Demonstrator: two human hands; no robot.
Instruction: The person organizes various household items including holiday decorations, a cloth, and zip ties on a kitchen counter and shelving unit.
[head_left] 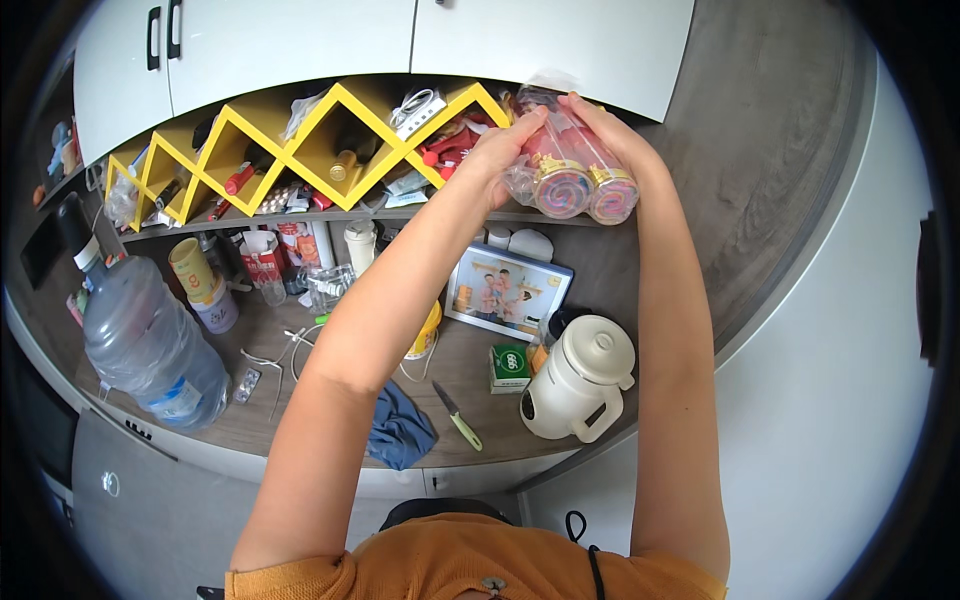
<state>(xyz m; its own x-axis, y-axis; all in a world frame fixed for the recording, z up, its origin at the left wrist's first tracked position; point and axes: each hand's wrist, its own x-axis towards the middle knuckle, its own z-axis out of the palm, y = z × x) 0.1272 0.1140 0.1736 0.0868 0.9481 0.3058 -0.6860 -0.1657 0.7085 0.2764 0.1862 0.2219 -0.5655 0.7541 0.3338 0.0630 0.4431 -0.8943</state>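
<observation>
Both my arms reach up to the right end of the yellow diamond-shaped rack (345, 90). Between my hands is a clear plastic-wrapped pair of red cylinders (563, 190), with gold trim and swirled multicoloured round ends facing me. My left hand (503, 158) grips the wrapped pair from its left side. On the other side, my right hand (622, 137) is closed around the top and right. The wrapped pair is tilted, its round ends lower, at the shelf under the white cabinet (560, 50). What lies behind it is hidden.
Below stand a cream electric kettle (583, 375), a green box (510, 368), a framed photo (508, 290) and a large water bottle (150, 335). A knife (458, 417) lies beside a blue cloth (400, 428) near the counter's front edge. A power strip (418, 112) sits in the rack.
</observation>
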